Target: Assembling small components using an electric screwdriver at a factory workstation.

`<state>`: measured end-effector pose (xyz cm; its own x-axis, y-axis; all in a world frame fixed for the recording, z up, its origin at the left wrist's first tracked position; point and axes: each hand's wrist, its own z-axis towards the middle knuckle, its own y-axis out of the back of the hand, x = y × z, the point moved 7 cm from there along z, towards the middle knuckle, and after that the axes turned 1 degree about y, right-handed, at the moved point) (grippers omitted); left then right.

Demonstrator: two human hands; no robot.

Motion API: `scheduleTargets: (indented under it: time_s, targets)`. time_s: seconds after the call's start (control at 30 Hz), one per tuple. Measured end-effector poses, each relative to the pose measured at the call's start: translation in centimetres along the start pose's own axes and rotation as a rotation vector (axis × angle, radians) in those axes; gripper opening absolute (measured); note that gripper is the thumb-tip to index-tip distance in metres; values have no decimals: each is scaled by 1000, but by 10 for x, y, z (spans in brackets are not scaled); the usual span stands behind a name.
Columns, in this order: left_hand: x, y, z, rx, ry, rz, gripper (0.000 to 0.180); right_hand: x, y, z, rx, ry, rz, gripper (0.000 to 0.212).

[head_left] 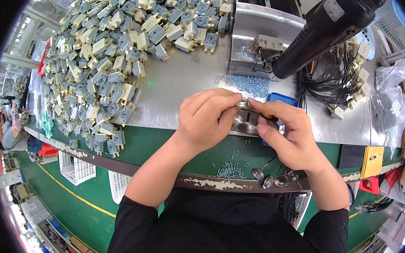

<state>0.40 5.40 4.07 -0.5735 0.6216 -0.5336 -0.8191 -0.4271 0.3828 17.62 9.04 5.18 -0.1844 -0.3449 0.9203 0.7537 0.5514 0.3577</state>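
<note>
Both my hands meet over a small metal fixture block (246,120) with a dark slot, near the front of the steel bench. My left hand (205,116) has its thumb and index finger pinched at a small shiny metal part (243,102) on the block's far side. From the other side, my right hand (290,133) presses the same part with a fingertip, its thumb bent beside the block. A dark wire (269,117) runs under the right fingers. The part's exact shape is mostly covered by my fingertips.
Grey and cream plastic housings (108,57) are heaped at left. Blue screws (251,85) lie beyond my hands, beside a blue tray (283,99). A black electric screwdriver (324,34) slants down at right near black cables (327,81). Loose silver screws (231,170) and round metal parts (281,180) lie near the front edge.
</note>
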Motion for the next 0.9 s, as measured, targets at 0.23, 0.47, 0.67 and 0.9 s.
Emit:
scheduleTargets:
  time_s: [0.23,0.47,0.67,0.9]
  targets:
    - [10,-29,-15,504,517,-587,14,10,6,-1,-22,-36,-54,22]
    - [-7,-51,-50,557,1159,-1860,25,14,18,1,106,169,-22,28]
    - [9,-36,-24,407,877,-886,23,13,9,-1,44,187,-115,41]
    - [2,-38,-23,165,690,-846,20,9,8,-3,-91,258,-159,42]
